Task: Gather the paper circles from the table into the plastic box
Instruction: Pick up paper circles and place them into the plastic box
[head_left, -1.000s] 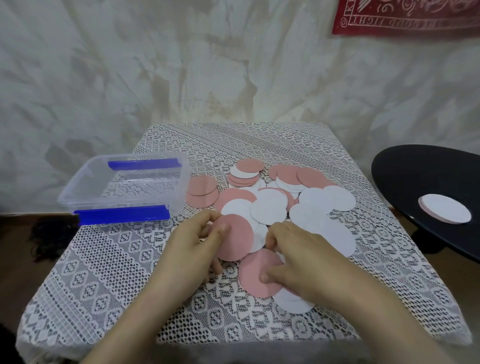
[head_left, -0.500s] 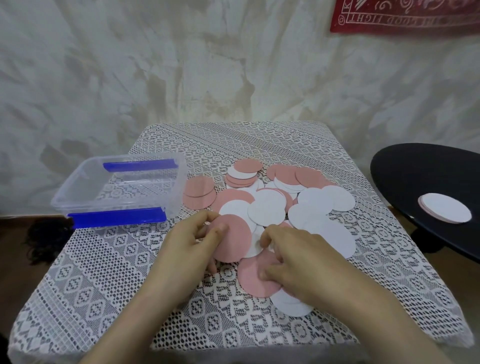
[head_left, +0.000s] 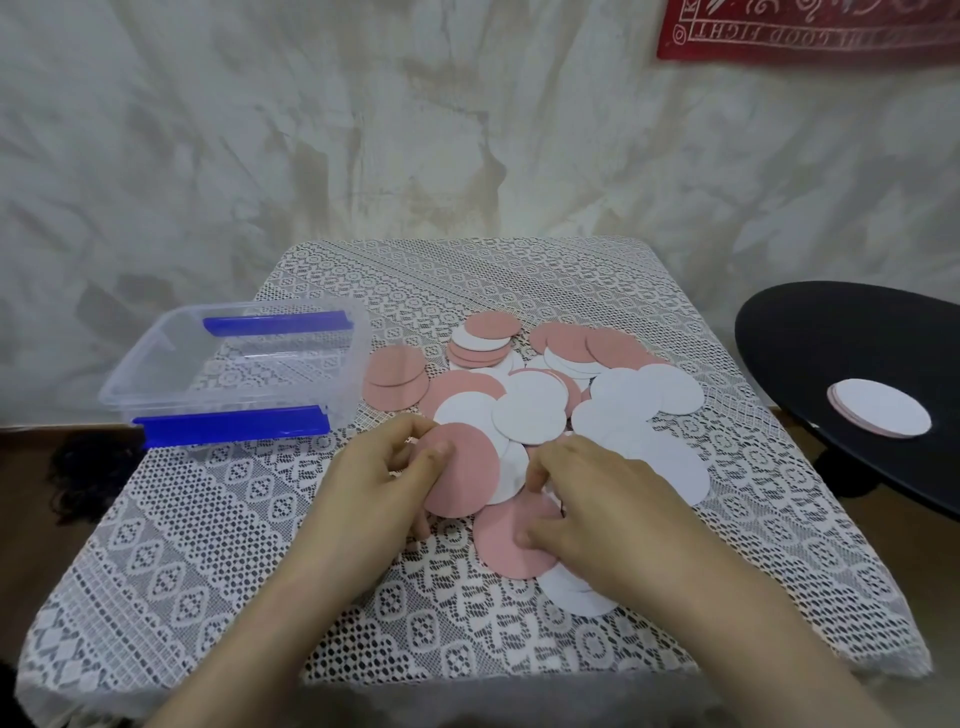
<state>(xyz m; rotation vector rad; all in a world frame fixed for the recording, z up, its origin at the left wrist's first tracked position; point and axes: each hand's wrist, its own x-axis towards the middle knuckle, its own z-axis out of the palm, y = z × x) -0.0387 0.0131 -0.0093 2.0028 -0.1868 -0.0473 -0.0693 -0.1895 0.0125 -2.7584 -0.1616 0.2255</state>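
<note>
Left hand (head_left: 382, 480) fingers pinch a round pink paper circle (head_left: 467, 475) at its left edge; right hand (head_left: 613, 499) fingers, curled, seem to grip a second pink circle (head_left: 506, 553) beneath them.

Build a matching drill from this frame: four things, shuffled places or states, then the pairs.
Things
1. clear plastic box with blue clips
2. pink paper circle at the pile's near-left edge
3. white-topped stack of paper circles
4. red cloth banner

Places or states
a. on the round black side table
b. hanging on the wall, top right
c. holds no circles, on the left side of the lace tablecloth
d. pinched by the left hand

Pairs: 1-c, 2-d, 3-a, 4-b
</note>
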